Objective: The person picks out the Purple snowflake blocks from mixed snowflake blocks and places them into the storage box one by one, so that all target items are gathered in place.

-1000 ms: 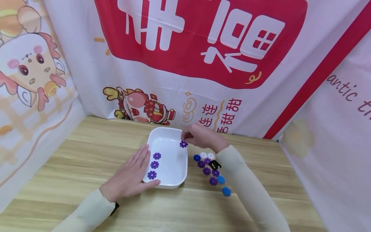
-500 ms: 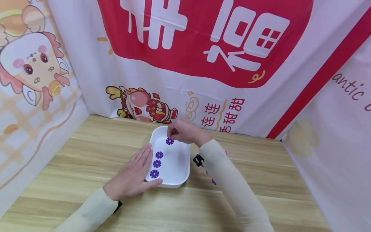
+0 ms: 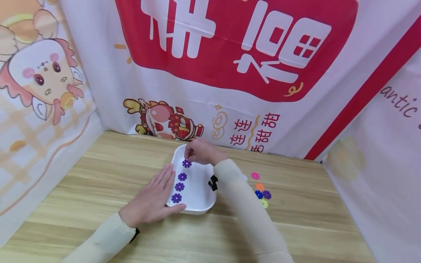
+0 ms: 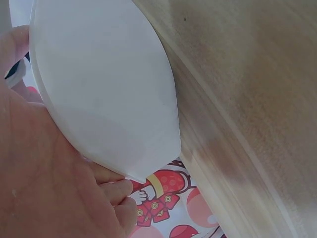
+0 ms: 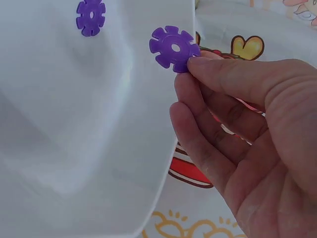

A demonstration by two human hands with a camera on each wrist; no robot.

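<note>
Between thumb and forefinger, my right hand pinches a purple snowflake disc by its edge, over the far end of the white tray. Three more purple snowflake discs lie in a row along the tray's left side; one purple disc shows in the right wrist view. My left hand rests along the tray's left wall, fingers straight and the thumb at the near corner. In the left wrist view, the palm and fingers touch the tray's rim from outside.
Right of the tray, partly behind the right forearm, lie loose snowflake discs: pink, orange, blue, purple and yellow. The wooden table ends at a printed cloth behind the tray.
My right hand has carried the purple snowflake disc leftward from the tray's right rim to its far left part. The left hand stays against the tray.
</note>
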